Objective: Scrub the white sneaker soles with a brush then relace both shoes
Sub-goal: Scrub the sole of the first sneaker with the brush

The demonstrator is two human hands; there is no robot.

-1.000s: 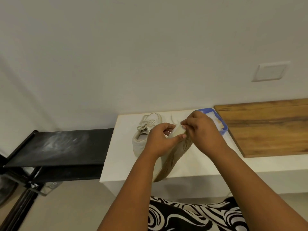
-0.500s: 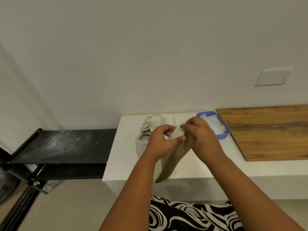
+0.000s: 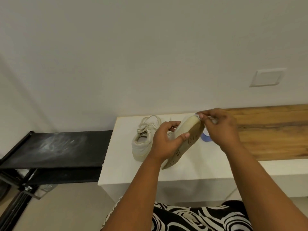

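My left hand grips a white sneaker by its side and holds it tilted above the bench, with the tan grooved sole facing right. At the sneaker's toe end my right hand has its fingers curled, pinching a small pale object against the sole's edge. Too little of that object shows to tell what it is. The second white sneaker sits upright on the white bench just left of my left hand, with its laces in.
A blue container stands behind my right hand and is mostly hidden by it. A wooden board covers the bench's right part. A black shelf adjoins the bench on the left. A switch plate is on the wall.
My right hand has slid up along the sole to its toe end. The held sneaker has tipped up a little in my left hand. The other sneaker has not moved.
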